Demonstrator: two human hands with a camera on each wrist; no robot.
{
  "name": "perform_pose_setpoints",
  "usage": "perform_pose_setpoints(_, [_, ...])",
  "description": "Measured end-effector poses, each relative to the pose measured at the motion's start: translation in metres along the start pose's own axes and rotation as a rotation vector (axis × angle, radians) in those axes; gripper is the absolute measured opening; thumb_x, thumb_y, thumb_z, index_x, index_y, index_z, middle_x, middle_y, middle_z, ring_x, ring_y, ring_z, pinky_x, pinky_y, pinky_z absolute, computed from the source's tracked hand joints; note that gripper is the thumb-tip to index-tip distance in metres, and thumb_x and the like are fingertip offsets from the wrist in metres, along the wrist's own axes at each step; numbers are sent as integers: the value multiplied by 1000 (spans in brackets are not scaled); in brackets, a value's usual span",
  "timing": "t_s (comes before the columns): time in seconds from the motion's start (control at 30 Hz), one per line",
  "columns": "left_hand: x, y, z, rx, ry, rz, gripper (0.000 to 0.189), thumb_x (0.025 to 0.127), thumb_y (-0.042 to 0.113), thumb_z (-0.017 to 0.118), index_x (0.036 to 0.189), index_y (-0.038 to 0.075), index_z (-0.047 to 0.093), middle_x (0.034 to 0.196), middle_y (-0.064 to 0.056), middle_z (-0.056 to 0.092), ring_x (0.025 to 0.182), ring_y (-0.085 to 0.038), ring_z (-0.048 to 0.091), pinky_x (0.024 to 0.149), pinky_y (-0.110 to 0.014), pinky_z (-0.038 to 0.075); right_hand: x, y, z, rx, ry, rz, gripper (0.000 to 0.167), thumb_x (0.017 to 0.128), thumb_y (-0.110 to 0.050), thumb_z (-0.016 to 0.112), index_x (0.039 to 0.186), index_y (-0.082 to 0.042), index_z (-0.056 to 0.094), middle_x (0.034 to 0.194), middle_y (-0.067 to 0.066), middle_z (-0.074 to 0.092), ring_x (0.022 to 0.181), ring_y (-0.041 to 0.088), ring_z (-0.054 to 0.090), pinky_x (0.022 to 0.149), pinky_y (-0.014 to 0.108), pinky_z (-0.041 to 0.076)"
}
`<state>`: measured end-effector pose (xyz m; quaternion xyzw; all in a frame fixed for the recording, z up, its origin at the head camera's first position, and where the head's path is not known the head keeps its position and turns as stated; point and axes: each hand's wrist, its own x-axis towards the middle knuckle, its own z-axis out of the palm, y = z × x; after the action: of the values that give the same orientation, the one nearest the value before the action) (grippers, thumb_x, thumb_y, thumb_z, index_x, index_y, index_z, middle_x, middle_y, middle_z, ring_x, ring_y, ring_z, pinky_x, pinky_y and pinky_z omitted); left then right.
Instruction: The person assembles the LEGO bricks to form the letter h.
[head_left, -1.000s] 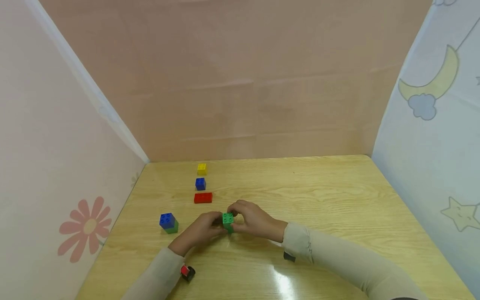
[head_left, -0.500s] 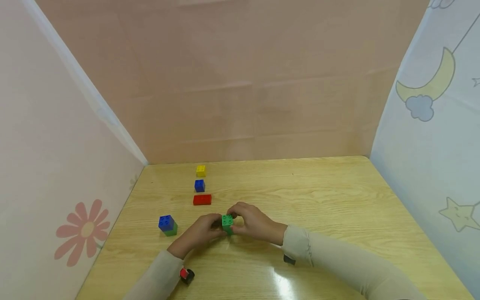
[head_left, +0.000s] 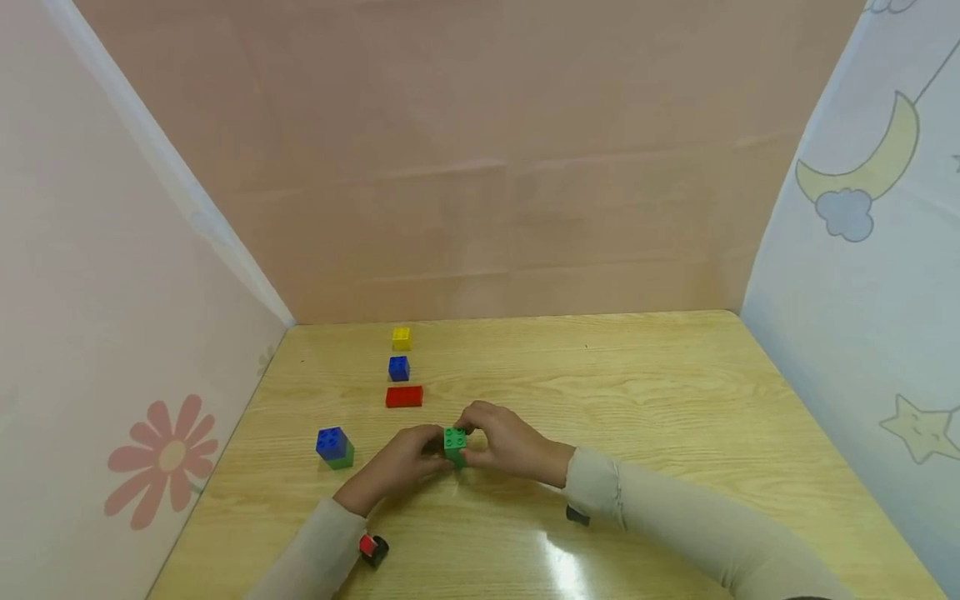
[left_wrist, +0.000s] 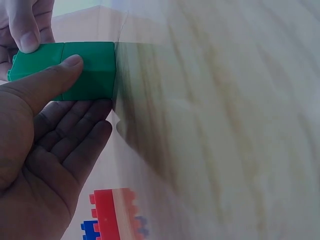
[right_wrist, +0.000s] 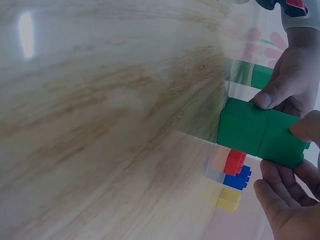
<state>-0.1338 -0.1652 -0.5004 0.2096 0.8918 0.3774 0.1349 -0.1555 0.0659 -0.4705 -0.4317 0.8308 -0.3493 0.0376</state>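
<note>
Two green toy bricks (head_left: 454,447), one stacked on the other, stand upright on the table between my hands. In the left wrist view a seam shows between the upper brick (left_wrist: 37,57) and the lower brick (left_wrist: 97,75). My left hand (head_left: 405,458) pinches the lower brick, its thumb across the side and its fingers behind. From the right, my right hand (head_left: 513,442) pinches the upper brick between thumb and fingers near the studs. A blue brick (head_left: 331,442) on a green brick (head_left: 342,456) forms another stack, left of my left hand.
Behind the hands, a red brick (head_left: 404,397), a blue brick (head_left: 399,368) and a yellow brick (head_left: 401,338) form a row going back on the wooden table (head_left: 600,375). Cloth walls stand at the left, back and right table edges.
Both hands keep their grip on the green stack, in the same place. The other bricks have not moved; only the head view shifts slightly.
</note>
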Motion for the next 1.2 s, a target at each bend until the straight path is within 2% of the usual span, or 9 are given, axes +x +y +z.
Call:
perform_pose_setpoints(0.6, [1, 9, -4, 27, -4, 9, 23, 90, 27, 72, 111, 19, 66, 105, 13, 65, 103, -10, 62, 93, -35, 51, 0, -3, -5, -16, -9, 12, 24, 89, -22, 73, 109, -13, 63, 107, -5, 60, 100, 17, 62, 87, 34, 55])
perform_pose_setpoints(0.73, [0, 9, -3, 28, -4, -3, 24, 90, 27, 72, 112, 19, 66, 106, 12, 66, 104, -11, 62, 94, -36, 51, 0, -5, -5, -6, -6, 7, 23, 89, -20, 73, 108, -12, 63, 106, -4, 61, 99, 18, 63, 86, 34, 55])
perform_pose_setpoints(0.97, [-4, 5, 2, 5, 3, -14, 30, 91, 33, 70, 117, 18, 65, 113, 9, 66, 108, -13, 61, 95, -38, 50, -1, -6, -2, -12, -34, 54, 23, 87, -23, 74, 105, -18, 61, 104, -9, 58, 99, 15, 61, 85, 23, 51])
perform_pose_setpoints(1.2, [-6, 4, 0, 35, 14, -8, 36, 90, 35, 71, 121, 18, 65, 115, 9, 65, 111, -15, 60, 97, -41, 49, -1, -7, -2, -12, -25, 72, 26, 87, -24, 74, 109, -18, 61, 104, -9, 58, 99, 17, 61, 85, 24, 51])
